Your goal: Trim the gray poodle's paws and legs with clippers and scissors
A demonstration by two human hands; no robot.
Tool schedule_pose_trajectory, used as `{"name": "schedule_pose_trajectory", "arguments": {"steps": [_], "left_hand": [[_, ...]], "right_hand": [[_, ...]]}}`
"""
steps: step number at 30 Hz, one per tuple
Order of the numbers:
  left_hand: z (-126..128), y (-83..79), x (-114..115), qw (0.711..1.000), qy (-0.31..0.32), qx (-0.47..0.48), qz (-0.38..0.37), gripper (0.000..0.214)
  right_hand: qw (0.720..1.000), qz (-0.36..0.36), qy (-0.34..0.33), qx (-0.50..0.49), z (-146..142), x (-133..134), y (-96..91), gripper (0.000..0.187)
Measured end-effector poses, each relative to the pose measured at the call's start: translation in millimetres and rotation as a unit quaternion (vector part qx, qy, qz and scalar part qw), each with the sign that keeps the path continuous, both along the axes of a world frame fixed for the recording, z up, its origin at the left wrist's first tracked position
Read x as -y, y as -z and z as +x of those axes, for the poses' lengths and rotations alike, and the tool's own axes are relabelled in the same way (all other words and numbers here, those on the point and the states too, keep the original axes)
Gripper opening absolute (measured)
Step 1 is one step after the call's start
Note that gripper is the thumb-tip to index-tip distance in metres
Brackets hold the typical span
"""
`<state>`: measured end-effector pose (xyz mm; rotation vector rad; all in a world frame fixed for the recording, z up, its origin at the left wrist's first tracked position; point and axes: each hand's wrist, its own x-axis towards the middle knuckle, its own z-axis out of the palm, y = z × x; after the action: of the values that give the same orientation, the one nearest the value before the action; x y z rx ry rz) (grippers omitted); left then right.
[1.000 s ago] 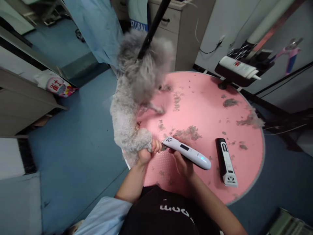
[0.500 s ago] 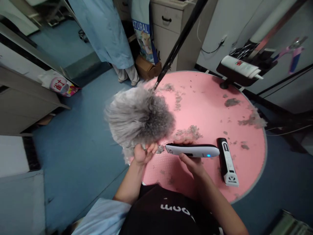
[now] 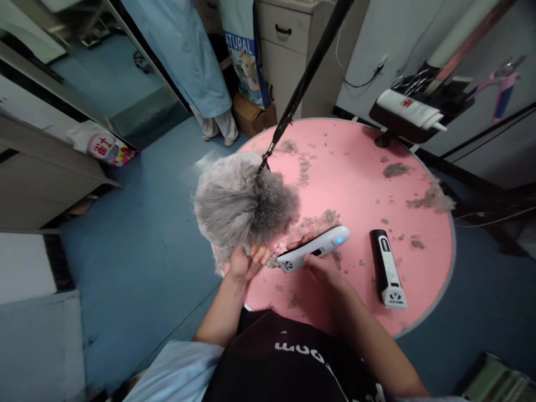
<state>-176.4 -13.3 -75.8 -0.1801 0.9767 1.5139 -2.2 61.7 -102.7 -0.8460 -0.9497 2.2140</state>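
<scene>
A fluffy grey dog (image 3: 234, 195) is at the left edge of the round pink table (image 3: 347, 178), its head to the right. My left hand (image 3: 247, 262) is closed below the dog's body, around a leg mostly hidden by the fingers; the small grey paw (image 3: 273, 261) pokes out to their right. My right hand (image 3: 320, 267) grips a white hair clipper (image 3: 314, 249) with a blue light lit. The clipper is tilted, its blade end beside the paw; whether they touch, I cannot tell.
A second clipper (image 3: 387, 271), black and white, lies on the table at right. Grey hair tufts (image 3: 396, 170) are scattered about. A black strap (image 3: 301, 89) runs up from the dog. A bottle (image 3: 408, 109) rests in a side holder. A person in a blue gown (image 3: 184, 61) stands behind.
My right hand has swung the clipper from nearly level to a slant, its blade end lower and closer to the paw. The dog's body has shifted slightly right. My left hand keeps its hold.
</scene>
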Motion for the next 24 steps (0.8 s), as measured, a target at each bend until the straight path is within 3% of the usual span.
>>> {"name": "schedule_pose_trajectory", "arguments": {"steps": [3,5,9,12,15,24], "left_hand": [[0.0,-2.8,-2.6,0.998,-0.061,-0.013,-0.006,0.042],[0.2,-4.6,-4.6,0.997,-0.076,-0.011,0.006,0.039],[1.8,-9.7,-7.4,0.999,-0.019,0.007,0.041,0.038],[3.6,-15.0,-8.8,0.999,0.007,0.005,0.051,0.038],[4.6,-22.0,-10.6,0.999,0.007,0.002,0.049,0.040],[4.7,-32.3,-8.9,0.998,0.011,0.020,0.058,0.040]], "right_hand": [[0.998,-0.030,0.058,0.016,1.3,-4.5,2.3,0.038],[0.995,0.002,0.095,0.022,3.4,-3.7,-1.3,0.036],[0.976,0.179,0.125,0.005,10.6,8.8,-14.1,0.031],[0.935,0.325,0.134,0.037,15.7,20.2,-18.6,0.035],[0.896,0.412,0.153,0.064,17.7,26.9,-18.5,0.040],[0.879,0.448,0.157,0.040,16.2,31.8,-27.4,0.040]]}}
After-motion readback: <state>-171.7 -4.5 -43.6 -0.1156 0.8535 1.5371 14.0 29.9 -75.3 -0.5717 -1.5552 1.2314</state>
